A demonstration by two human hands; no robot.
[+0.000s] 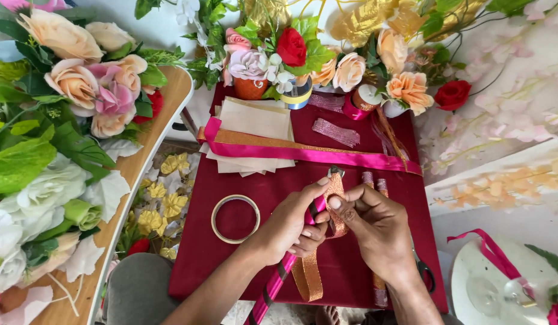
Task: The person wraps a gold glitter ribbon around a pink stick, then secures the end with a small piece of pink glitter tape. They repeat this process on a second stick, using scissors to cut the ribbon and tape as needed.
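While both hands met at table centre, I noted my left hand [291, 225] gripping a pink-wrapped stick [279, 280], my right hand [375, 225] pinching gold glitter ribbon [335, 189] onto its tip. Wrapping looked barely begun; bangle [235, 218] at nine o'clock untouched.

From my remote seat I see both forearms bare with no sleeves, watch or rings, short plain nails on the left hand [294, 229] and right hand [375, 225], and grey fabric trousers [137, 289] at the knee.
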